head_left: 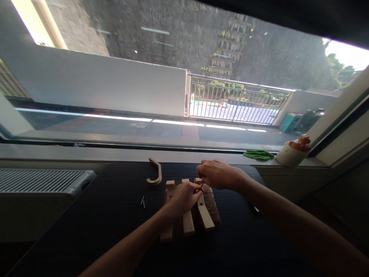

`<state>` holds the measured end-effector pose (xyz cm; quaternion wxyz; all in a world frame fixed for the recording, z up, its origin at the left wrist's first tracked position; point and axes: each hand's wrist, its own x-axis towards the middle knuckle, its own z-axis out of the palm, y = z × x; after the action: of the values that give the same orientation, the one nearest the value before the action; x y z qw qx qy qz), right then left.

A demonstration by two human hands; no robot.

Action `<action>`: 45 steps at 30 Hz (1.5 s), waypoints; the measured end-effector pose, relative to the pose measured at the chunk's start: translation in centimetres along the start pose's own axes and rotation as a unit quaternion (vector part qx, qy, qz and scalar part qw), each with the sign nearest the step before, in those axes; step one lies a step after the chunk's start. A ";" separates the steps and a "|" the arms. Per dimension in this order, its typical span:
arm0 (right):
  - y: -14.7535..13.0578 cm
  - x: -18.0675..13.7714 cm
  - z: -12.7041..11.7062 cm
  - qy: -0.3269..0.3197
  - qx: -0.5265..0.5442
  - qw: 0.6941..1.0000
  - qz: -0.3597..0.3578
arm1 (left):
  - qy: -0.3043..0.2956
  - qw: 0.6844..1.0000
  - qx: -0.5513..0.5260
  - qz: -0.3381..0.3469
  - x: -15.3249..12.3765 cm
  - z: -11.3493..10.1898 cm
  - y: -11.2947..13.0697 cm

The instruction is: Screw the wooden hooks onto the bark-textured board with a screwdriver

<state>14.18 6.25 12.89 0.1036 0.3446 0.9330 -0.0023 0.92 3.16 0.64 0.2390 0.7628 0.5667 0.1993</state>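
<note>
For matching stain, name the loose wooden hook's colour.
The loose wooden hook is light tan, clearest in the head view.

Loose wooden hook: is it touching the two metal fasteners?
Apart. The head view plainly shows bare black tabletop between the loose hook and both metal fasteners.

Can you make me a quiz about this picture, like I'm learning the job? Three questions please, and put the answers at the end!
1. Count: how many screws lie on the dark table?

2. True or false: the loose wooden hook lies apart from both the left hand and the right hand.

3. Pick one: what lies beside the jar on the windowsill?
A) a yellow sponge
B) a green cloth
C) a blue book

Key: 1. Two. 2. True. 3. B.
</note>
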 end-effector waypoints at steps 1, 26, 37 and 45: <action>-0.3 0.1 0.1 0.000 -0.012 1.000 0.013 | -0.001 1.000 0.001 -0.002 0.0 0.0 0.0; 0.2 0.2 0.3 0.015 -0.005 1.000 0.010 | 0.010 1.000 -0.005 0.016 0.1 0.1 -0.5; -0.5 0.8 1.2 0.042 -0.039 0.997 0.058 | 0.031 0.999 0.003 0.015 0.1 0.5 -0.5; 0.4 -0.6 -0.9 -0.018 0.015 0.999 0.029 | 0.020 1.000 -0.011 -0.007 0.1 0.4 -0.6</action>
<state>14.70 6.29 13.86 0.1153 0.3728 0.9205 -0.0192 0.77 3.37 -0.06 0.2375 0.7521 0.5742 0.2197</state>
